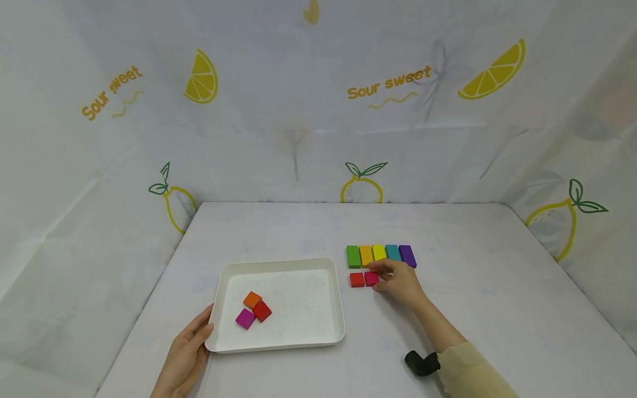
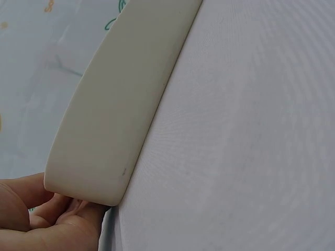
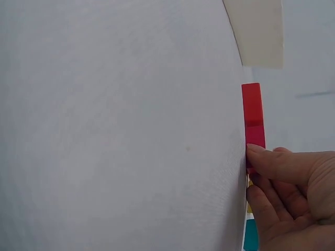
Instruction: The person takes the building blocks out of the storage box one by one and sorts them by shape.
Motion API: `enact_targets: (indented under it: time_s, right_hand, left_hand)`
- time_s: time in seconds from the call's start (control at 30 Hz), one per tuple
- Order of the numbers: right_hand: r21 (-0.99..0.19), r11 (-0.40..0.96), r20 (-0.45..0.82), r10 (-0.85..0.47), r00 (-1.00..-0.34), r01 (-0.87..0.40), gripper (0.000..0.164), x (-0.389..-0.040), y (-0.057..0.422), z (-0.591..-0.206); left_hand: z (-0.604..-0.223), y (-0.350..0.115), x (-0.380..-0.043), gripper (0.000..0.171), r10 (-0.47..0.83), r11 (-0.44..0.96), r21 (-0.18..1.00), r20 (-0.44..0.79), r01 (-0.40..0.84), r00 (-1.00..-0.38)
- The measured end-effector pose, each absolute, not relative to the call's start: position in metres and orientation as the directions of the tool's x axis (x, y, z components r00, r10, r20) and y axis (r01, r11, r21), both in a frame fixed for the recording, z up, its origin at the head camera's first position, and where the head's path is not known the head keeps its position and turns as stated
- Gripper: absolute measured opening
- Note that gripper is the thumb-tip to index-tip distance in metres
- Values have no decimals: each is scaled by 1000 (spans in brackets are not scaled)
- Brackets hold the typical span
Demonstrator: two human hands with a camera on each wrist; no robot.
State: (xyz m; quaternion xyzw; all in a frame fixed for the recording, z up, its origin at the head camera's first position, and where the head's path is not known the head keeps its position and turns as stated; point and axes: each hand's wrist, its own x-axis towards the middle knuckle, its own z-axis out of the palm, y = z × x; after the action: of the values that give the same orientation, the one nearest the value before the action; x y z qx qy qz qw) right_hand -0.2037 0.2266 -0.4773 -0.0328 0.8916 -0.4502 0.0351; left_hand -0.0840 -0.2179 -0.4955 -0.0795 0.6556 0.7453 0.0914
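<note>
My right hand [image 1: 400,281] pinches a small pink block [image 1: 370,278] between thumb and fingers. Right beside it lies a red-orange block [image 1: 356,280], in line with it; the right wrist view also has the thumb on the pink block [image 3: 255,137]. At the near left corner of a white tray [image 1: 303,309], my left hand [image 1: 186,351] holds the rim, thumb at the edge. Inside the tray, an orange block [image 1: 252,299], a red block [image 1: 262,312] and a magenta block [image 1: 245,319] sit clustered left of centre.
Behind the right hand stands a row of longer blocks: green [image 1: 353,257], orange-yellow [image 1: 366,255], yellow [image 1: 379,252], teal [image 1: 393,252] and purple [image 1: 407,256]. A black curved object [image 1: 422,364] is at the right sleeve. A white cloth [image 1: 497,287] covers the table.
</note>
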Motion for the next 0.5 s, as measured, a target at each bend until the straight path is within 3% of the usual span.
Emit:
enact_targets:
  time_s: [0.5]
  right_hand:
    - [-766,641,-13,-81,-997,-42,43,-201,222,-477]
  left_hand:
    - [-495,-218,-84,69,42,-129,963,-232,-236,-972]
